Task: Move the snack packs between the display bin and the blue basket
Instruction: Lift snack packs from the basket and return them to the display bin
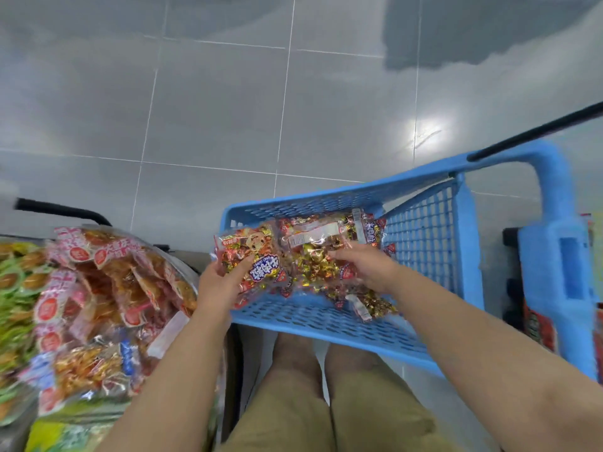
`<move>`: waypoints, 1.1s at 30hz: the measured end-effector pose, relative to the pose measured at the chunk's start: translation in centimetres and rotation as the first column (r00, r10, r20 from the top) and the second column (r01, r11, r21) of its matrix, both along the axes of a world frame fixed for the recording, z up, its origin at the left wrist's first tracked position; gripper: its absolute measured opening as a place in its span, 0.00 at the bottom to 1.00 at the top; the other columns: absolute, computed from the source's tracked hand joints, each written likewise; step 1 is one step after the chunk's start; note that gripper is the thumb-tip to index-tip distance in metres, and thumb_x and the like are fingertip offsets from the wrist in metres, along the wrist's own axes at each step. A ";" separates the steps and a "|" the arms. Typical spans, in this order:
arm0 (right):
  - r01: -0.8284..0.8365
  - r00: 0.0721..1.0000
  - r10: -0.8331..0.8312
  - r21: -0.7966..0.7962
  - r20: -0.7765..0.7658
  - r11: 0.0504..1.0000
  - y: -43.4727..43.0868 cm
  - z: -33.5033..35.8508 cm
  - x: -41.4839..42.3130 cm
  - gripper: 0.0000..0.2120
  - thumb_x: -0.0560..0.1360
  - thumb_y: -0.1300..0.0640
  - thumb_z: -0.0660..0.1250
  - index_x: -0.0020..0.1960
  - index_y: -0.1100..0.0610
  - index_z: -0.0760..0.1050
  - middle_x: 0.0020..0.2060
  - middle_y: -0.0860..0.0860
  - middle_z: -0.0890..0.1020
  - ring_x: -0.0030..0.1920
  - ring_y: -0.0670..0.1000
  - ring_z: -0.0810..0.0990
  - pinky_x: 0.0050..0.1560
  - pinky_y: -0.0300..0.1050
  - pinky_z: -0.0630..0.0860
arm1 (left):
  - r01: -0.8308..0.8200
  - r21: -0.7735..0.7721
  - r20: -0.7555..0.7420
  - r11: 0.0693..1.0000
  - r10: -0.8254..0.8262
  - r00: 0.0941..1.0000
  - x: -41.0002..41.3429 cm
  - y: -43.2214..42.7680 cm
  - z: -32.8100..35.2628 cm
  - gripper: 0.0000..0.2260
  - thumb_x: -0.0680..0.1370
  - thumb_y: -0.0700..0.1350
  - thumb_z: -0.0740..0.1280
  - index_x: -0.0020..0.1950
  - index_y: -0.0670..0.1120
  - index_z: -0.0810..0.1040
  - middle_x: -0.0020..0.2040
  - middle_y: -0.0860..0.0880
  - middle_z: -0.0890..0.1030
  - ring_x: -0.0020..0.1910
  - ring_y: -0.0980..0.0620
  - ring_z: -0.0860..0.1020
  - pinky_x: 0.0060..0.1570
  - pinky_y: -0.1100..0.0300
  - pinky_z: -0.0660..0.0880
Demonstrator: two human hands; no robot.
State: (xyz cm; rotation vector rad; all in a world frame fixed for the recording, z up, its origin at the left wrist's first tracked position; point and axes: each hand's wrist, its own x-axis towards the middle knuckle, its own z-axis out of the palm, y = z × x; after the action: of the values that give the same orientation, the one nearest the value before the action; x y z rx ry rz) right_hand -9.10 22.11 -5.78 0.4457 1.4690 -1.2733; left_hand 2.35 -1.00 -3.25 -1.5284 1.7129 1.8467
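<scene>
Red snack pack (249, 256) gripped by left hand (222, 285); right hand (365, 269) on gold pack (310, 259), grip unclear
</scene>
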 end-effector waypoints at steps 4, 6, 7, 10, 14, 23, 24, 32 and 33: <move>-0.003 1.000 0.006 -0.188 0.016 0.982 -1.5 5.2 0.2 0.12 0.74 0.61 0.66 0.56 0.55 0.71 0.53 0.51 0.79 0.51 0.50 0.79 0.45 0.48 0.80 | -0.111 0.042 -0.094 0.993 0.115 0.989 2.0 0.4 4.4 0.14 0.70 0.47 0.76 0.53 0.49 0.80 0.51 0.44 0.85 0.49 0.44 0.84 0.55 0.45 0.78; -0.013 1.000 0.019 -0.302 0.016 0.953 -2.8 7.4 0.7 0.10 0.73 0.60 0.68 0.53 0.56 0.74 0.47 0.53 0.84 0.46 0.52 0.83 0.46 0.50 0.81 | -0.171 0.049 -0.123 0.984 0.175 0.977 3.4 0.7 6.9 0.24 0.64 0.52 0.79 0.58 0.48 0.78 0.55 0.43 0.83 0.51 0.44 0.83 0.57 0.43 0.77; -0.043 0.999 0.045 -0.336 -0.002 0.941 -3.6 8.6 0.9 0.13 0.70 0.57 0.71 0.54 0.55 0.75 0.47 0.53 0.85 0.46 0.53 0.84 0.48 0.50 0.81 | -0.215 0.043 -0.133 0.976 0.219 0.967 4.3 0.9 8.2 0.35 0.59 0.55 0.81 0.63 0.47 0.76 0.60 0.42 0.81 0.55 0.42 0.81 0.59 0.42 0.75; -0.100 0.995 0.081 -0.402 -0.063 0.910 -6.2 12.2 1.8 0.16 0.68 0.55 0.73 0.54 0.53 0.76 0.48 0.55 0.84 0.47 0.55 0.84 0.50 0.57 0.80 | -0.363 0.062 -0.183 0.930 0.368 0.912 7.6 1.4 11.3 0.43 0.59 0.57 0.79 0.70 0.46 0.70 0.67 0.41 0.75 0.62 0.38 0.76 0.60 0.37 0.72; -0.295 0.900 0.117 -0.387 -0.421 0.874 -10.5 16.8 5.2 0.12 0.75 0.62 0.67 0.54 0.48 0.77 0.44 0.45 0.84 0.42 0.45 0.83 0.35 0.38 0.79 | -0.551 0.104 -0.234 0.828 0.559 0.796 12.9 0.7 15.2 0.11 0.72 0.44 0.74 0.53 0.49 0.78 0.42 0.50 0.86 0.37 0.51 0.85 0.32 0.54 0.80; -0.982 0.143 0.532 -0.054 -0.834 0.179 -20.7 23.5 19.5 0.21 0.77 0.57 0.65 0.65 0.38 0.66 0.72 0.38 0.58 0.72 0.37 0.52 0.71 0.39 0.54 | -0.772 0.157 -0.354 0.616 0.765 0.538 27.3 -3.5 22.0 0.17 0.75 0.46 0.69 0.62 0.42 0.78 0.56 0.41 0.82 0.54 0.41 0.80 0.50 0.48 0.77; -0.983 0.142 0.513 -0.059 -0.847 0.174 -21.8 23.8 21.1 0.18 0.79 0.58 0.60 0.65 0.41 0.67 0.71 0.37 0.59 0.71 0.37 0.52 0.68 0.33 0.55 | -0.791 0.158 -0.369 0.591 0.778 0.508 29.2 -3.8 22.3 0.17 0.75 0.46 0.70 0.62 0.43 0.78 0.56 0.42 0.82 0.54 0.42 0.80 0.51 0.49 0.76; -0.912 0.362 0.697 -0.081 -0.620 0.402 -29.0 25.3 32.1 0.45 0.67 0.51 0.77 0.75 0.45 0.53 0.58 0.46 0.72 0.53 0.46 0.75 0.43 0.36 0.73 | -0.880 0.146 -0.444 0.452 0.825 0.350 40.7 -6.0 24.2 0.26 0.67 0.52 0.75 0.63 0.47 0.76 0.61 0.46 0.80 0.64 0.42 0.75 0.62 0.42 0.72; -0.896 0.411 0.709 -0.112 -0.573 0.429 -29.7 25.2 32.9 0.45 0.66 0.53 0.77 0.75 0.47 0.54 0.58 0.48 0.72 0.51 0.48 0.76 0.38 0.37 0.73 | -0.889 0.132 -0.450 0.438 0.826 0.340 41.7 -6.2 24.4 0.30 0.66 0.53 0.75 0.65 0.47 0.74 0.62 0.46 0.79 0.63 0.43 0.75 0.59 0.43 0.75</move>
State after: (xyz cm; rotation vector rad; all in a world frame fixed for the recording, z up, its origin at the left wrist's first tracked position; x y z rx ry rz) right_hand 23.78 -7.61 19.41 -0.8927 1.4093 -0.7857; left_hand 44.10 -7.24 21.16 -2.5869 1.1716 2.8218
